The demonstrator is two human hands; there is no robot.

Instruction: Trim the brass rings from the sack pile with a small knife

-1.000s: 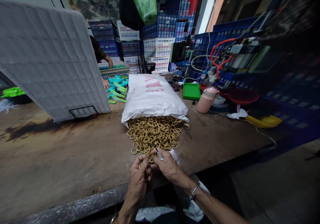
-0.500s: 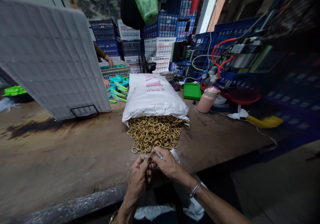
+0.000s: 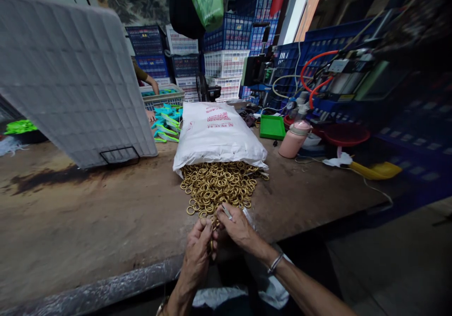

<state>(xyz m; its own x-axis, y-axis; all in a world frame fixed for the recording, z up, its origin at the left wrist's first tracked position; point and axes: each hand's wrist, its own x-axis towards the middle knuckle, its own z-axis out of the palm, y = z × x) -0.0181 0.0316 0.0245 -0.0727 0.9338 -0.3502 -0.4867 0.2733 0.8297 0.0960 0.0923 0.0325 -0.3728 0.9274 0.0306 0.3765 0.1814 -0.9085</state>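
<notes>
Brass-coloured rings (image 3: pixel 219 184) spill in a heap from the mouth of a white woven sack (image 3: pixel 219 137) lying on the table. Just in front of the heap, my left hand (image 3: pixel 198 243) pinches at least one brass ring between thumb and fingers. Close beside it, my right hand (image 3: pixel 238 226) is closed around a small silvery metal tool (image 3: pixel 227 212), whose kind I cannot make out. The fingertips of both hands nearly meet, so what lies between them is partly hidden.
A padded grey panel (image 3: pixel 77 80) stands on the left in a black wire holder. Beyond it, another person's arm (image 3: pixel 150 81) reaches into a crate near turquoise-green pieces (image 3: pixel 165 123). On the right are a green tray (image 3: pixel 272 127), a pink bottle (image 3: pixel 294 141) and a yellow scoop (image 3: pixel 377 171).
My right hand has moved slightly up and to the right, opening a small gap from my left hand. The left hand stays nearly in place, still pinching.
</notes>
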